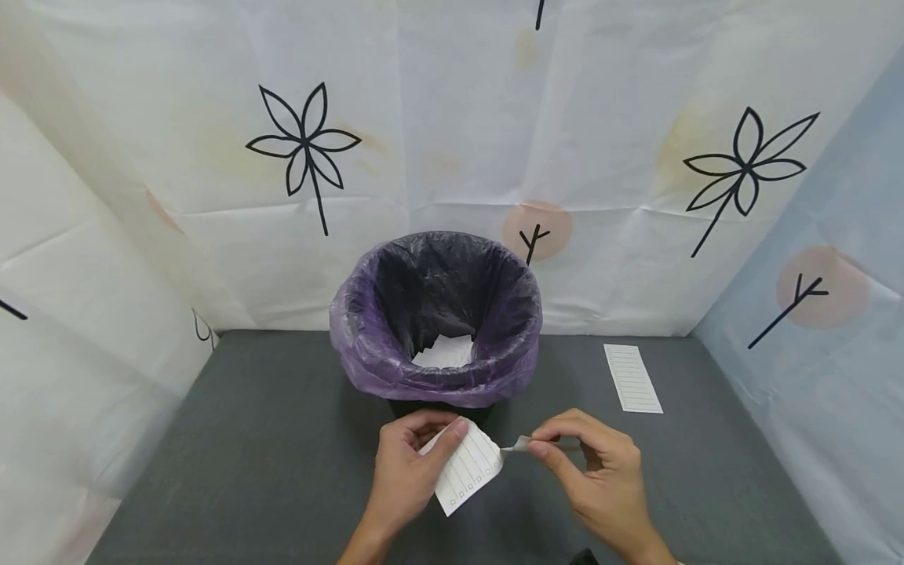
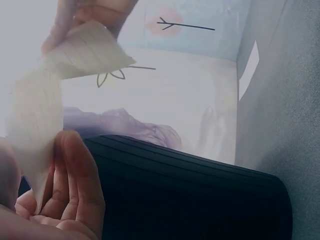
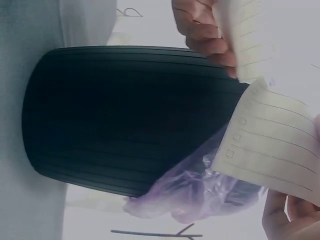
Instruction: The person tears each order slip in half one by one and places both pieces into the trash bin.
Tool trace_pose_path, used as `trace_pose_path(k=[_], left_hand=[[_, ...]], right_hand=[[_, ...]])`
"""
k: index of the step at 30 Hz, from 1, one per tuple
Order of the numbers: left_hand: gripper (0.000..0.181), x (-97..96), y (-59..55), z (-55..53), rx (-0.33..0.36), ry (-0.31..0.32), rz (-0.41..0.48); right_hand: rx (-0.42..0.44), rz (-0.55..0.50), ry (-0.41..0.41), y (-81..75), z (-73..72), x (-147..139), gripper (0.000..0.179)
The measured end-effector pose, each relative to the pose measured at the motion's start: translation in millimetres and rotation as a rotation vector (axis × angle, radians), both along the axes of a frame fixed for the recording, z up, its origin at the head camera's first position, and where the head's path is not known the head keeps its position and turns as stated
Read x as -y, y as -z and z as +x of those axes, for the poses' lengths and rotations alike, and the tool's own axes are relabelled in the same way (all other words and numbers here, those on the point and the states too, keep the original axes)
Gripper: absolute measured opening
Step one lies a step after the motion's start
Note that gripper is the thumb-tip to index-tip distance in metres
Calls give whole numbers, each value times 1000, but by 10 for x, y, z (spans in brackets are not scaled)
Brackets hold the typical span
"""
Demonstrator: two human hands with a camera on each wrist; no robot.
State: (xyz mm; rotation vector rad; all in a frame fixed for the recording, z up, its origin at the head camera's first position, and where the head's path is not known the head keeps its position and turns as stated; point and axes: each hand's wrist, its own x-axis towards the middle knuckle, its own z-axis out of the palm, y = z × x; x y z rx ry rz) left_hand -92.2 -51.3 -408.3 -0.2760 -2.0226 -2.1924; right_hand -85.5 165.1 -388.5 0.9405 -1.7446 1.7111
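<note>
Over the dark table, just in front of the bin, my left hand (image 1: 404, 471) pinches a white lined paper slip (image 1: 468, 473) with small checkboxes, thumb on top. My right hand (image 1: 603, 475) pinches another section of paper (image 1: 520, 443), seen nearly edge-on in the head view. In the right wrist view this right-hand section (image 3: 275, 142) shows lines and checkboxes and meets the left-hand section (image 3: 250, 42) at a narrow corner. The sheet is torn most of the way across; whether a strip still joins the two parts I cannot tell.
A dark bin (image 3: 130, 115) lined with a purple plastic bag (image 1: 353, 345) stands behind my hands, with white paper pieces (image 1: 448, 352) inside. Another lined slip (image 1: 633, 378) lies flat on the dark table (image 1: 268, 455) at right. Patterned cloth (image 1: 452, 118) encloses the back and sides.
</note>
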Motion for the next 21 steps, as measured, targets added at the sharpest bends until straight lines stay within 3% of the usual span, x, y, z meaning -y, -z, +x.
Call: trace_pose_path(k=[7,13,16,21], left_hand=[[9,32,36,0,-1,-91,9],[5,85,6,69,11,-133,-56],[2,99,-86,162,-22,-96,-99],[11,161,-427,266,-228,-50,-118]], right_hand=[[-52,-84,-45,-112,33,-77,13],[-39,-86,-20,-213,31,-145,11],[-18,-58,-9,-286,-5,-155,14],[-32,-68,-9,-516,-135,-121,10]])
